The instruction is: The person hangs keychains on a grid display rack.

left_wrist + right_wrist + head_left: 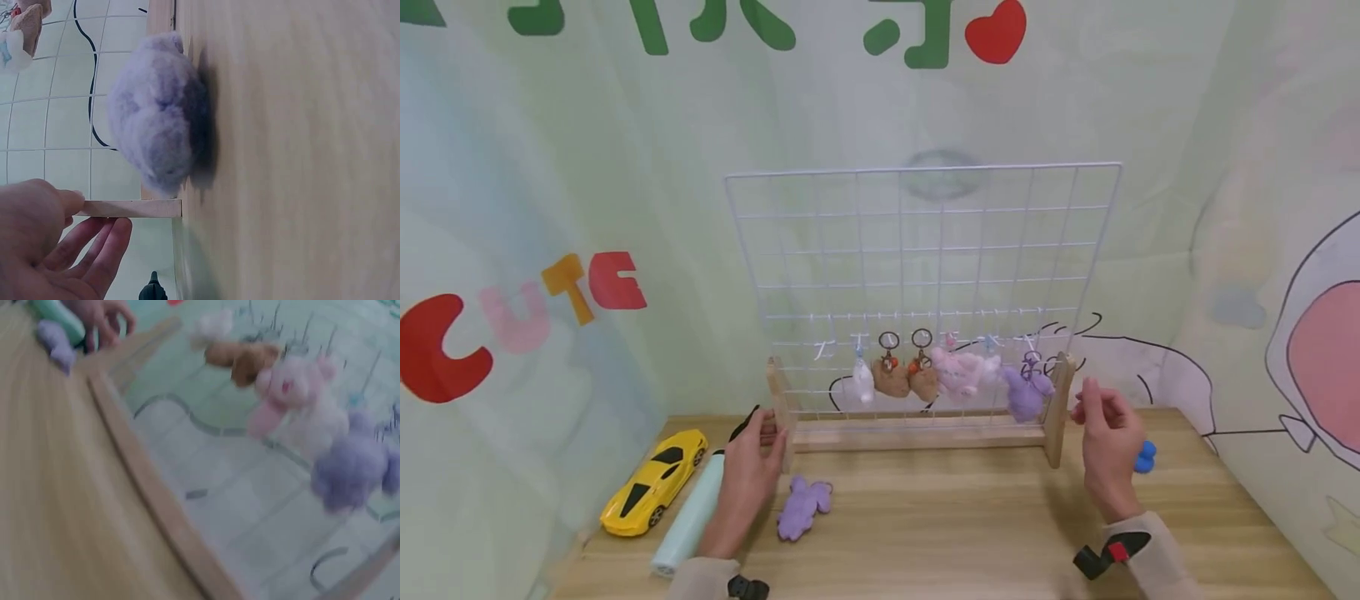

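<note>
A white wire grid rack [925,250] stands upright between two wooden side posts. Plush keychains hang from its hooks: a white one [862,379], two brown ones [891,379], a pink one [955,372] and a purple one [1026,393]. My left hand [751,458] pinches the left wooden post [134,208], thumb on one side and fingers on the other. Beside it, a loose purple plush keychain [802,507] lies on the table. My right hand [1108,442] is just outside the right post [1058,412], fingers loosely bent and holding nothing. The right wrist view is blurred and leaves this hand out.
On the table [940,525], a yellow toy car [653,483] lies at the left. Between it and my left forearm is a mint-green cylinder [691,517] with a black end. Behind my right hand sits a small blue object [1145,457]. A printed cloth [625,125] backs the table.
</note>
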Available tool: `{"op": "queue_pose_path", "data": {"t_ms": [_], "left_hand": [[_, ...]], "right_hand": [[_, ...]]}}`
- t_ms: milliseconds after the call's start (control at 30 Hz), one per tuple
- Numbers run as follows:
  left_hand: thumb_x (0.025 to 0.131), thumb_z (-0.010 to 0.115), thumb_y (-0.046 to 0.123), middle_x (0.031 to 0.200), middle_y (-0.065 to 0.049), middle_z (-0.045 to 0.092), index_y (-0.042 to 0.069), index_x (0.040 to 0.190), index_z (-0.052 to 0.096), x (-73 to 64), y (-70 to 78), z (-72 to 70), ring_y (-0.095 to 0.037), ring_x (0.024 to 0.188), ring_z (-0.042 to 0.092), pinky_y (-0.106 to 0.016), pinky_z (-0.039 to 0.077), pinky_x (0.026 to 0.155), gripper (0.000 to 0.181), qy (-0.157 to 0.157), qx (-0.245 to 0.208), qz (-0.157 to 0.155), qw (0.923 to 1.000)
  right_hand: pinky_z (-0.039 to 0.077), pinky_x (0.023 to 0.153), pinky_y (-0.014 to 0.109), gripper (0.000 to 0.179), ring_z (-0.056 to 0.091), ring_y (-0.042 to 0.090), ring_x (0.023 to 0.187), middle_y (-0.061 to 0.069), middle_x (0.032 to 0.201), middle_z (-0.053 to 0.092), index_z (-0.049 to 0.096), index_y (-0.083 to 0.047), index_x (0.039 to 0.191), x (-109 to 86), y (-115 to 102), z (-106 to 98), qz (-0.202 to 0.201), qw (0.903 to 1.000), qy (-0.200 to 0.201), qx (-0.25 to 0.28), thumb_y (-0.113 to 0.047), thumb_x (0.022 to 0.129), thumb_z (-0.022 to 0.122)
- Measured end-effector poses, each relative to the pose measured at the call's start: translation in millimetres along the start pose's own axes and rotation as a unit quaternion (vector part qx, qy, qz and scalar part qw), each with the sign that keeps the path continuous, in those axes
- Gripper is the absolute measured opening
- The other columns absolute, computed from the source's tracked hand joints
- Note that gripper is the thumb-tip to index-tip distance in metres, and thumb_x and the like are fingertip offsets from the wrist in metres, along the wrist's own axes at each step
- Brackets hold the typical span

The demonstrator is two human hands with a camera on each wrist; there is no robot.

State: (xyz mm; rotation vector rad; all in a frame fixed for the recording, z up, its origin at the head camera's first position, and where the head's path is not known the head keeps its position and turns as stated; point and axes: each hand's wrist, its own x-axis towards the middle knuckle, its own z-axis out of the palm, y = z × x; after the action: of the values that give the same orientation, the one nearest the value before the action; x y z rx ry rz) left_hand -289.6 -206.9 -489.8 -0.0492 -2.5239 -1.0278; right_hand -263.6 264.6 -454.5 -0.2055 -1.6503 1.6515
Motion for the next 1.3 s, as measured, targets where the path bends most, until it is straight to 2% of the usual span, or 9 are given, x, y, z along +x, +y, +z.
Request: {"op": "queue_pose_path", "data": {"t_ms": [100, 200, 333, 467, 700, 967, 1133, 1200, 1300], "left_hand": [[0.107, 0.069, 0.011, 0.125, -0.025, 0.076, 0.001, 0.138, 0.059, -0.4, -1.1, 0.6, -0.039, 0.112, 0.076, -0.052, 0.068, 0.092, 0.034, -0.008, -0.003, 0.001, 1.0000], [0.107, 0.069, 0.011, 0.125, -0.024, 0.076, 0.001, 0.138, 0.059, -0.5, -2.1, 1.3, -0.039, 0.112, 0.076, -0.051, 0.068, 0.091, 0.034, -0.008, -0.003, 0.001, 1.0000], [0.107, 0.069, 0.011, 0.125, -0.025, 0.076, 0.001, 0.138, 0.059, -0.1, -3.1, 1.3, -0.039, 0.112, 0.076, -0.052, 0.068, 0.090, 0.034, -0.004, 0.001, 0.001, 1.0000], [0.107, 0.069, 0.012, 0.125, -0.025, 0.075, 0.001, 0.138, 0.059, -0.3, -3.2, 1.0, -0.039, 0.112, 0.076, -0.051, 0.068, 0.091, 0.034, -0.007, 0.003, 0.002, 1.0000], [0.107, 0.069, 0.012, 0.125, -0.025, 0.075, 0.001, 0.138, 0.059, 0.1, -3.7, 0.6, -0.039, 0.111, 0.077, -0.050, 0.069, 0.089, 0.034, -0.008, 0.001, 0.001, 1.0000], [0.106, 0.071, 0.012, 0.120, -0.022, 0.078, 0.002, 0.139, 0.062, 2.7, -3.8, -2.6, -0.035, 0.104, 0.079, -0.047, 0.069, 0.085, 0.036, 0.003, -0.016, 0.010, 0.9998], [0.106, 0.072, 0.016, 0.102, -0.018, 0.076, 0.001, 0.133, 0.056, -0.1, -0.3, -6.4, -0.030, 0.092, 0.076, -0.037, 0.067, 0.077, 0.035, 0.005, -0.020, -0.028, 0.9994], [0.105, 0.074, 0.016, 0.095, -0.014, 0.075, 0.002, 0.124, 0.058, -2.7, -0.1, -8.6, -0.025, 0.085, 0.073, -0.029, 0.062, 0.070, 0.029, -0.005, -0.015, -0.043, 0.9989], [0.101, 0.075, 0.012, 0.089, -0.009, 0.075, 0.001, 0.110, 0.068, -8.0, 2.0, -10.5, -0.017, 0.078, 0.068, -0.021, 0.055, 0.064, 0.015, -0.048, -0.002, -0.053, 0.9974]], "right_hand": [[0.056, 0.072, 0.009, 0.032, 0.067, 0.003, 0.077, -0.015, 0.082, 0.070, 0.074, 0.000, 0.106, 2.8, 19.5, -17.5, 0.007, 0.9975, -0.014, -0.069, -0.032, 0.105, 0.074], [0.055, 0.078, 0.006, 0.025, 0.069, -0.002, 0.087, -0.017, 0.094, 0.072, 0.076, -0.002, 0.115, 3.5, 36.7, -27.5, 0.000, 0.9916, -0.059, -0.115, -0.023, 0.102, 0.078], [0.057, 0.088, 0.006, 0.030, 0.069, -0.006, 0.098, -0.002, 0.113, 0.075, 0.073, -0.001, 0.125, 2.6, 50.3, -29.2, -0.013, 0.9830, -0.124, -0.135, -0.013, 0.099, 0.081], [0.057, 0.087, 0.005, 0.035, 0.067, -0.011, 0.100, 0.018, 0.122, 0.075, 0.070, 0.000, 0.129, 1.0, 55.4, -27.6, -0.027, 0.9792, -0.141, -0.143, -0.010, 0.098, 0.082], [0.055, 0.083, 0.002, 0.041, 0.065, -0.015, 0.101, 0.025, 0.129, 0.075, 0.071, 0.000, 0.135, 3.9, 65.8, -33.8, -0.015, 0.9653, -0.185, -0.184, -0.017, 0.099, 0.081], [0.056, 0.078, 0.004, 0.044, 0.065, -0.017, 0.094, 0.024, 0.130, 0.076, 0.075, -0.003, 0.131, 5.6, 66.5, -37.2, 0.034, 0.9618, -0.181, -0.202, -0.031, 0.097, 0.084], [0.055, 0.077, 0.003, 0.043, 0.065, -0.018, 0.092, 0.024, 0.128, 0.077, 0.076, -0.002, 0.127, 4.9, 67.0, -39.0, 0.030, 0.9607, -0.181, -0.208, -0.032, 0.097, 0.084], [0.055, 0.076, 0.003, 0.043, 0.065, -0.018, 0.091, 0.025, 0.128, 0.077, 0.076, -0.002, 0.126, 4.6, 67.5, -39.2, 0.028, 0.9598, -0.181, -0.212, -0.032, 0.097, 0.084], [0.055, 0.076, 0.002, 0.041, 0.065, -0.018, 0.090, 0.026, 0.127, 0.077, 0.077, 0.000, 0.124, 4.3, 68.0, -38.8, 0.026, 0.9603, -0.180, -0.212, -0.029, 0.097, 0.085]]}}
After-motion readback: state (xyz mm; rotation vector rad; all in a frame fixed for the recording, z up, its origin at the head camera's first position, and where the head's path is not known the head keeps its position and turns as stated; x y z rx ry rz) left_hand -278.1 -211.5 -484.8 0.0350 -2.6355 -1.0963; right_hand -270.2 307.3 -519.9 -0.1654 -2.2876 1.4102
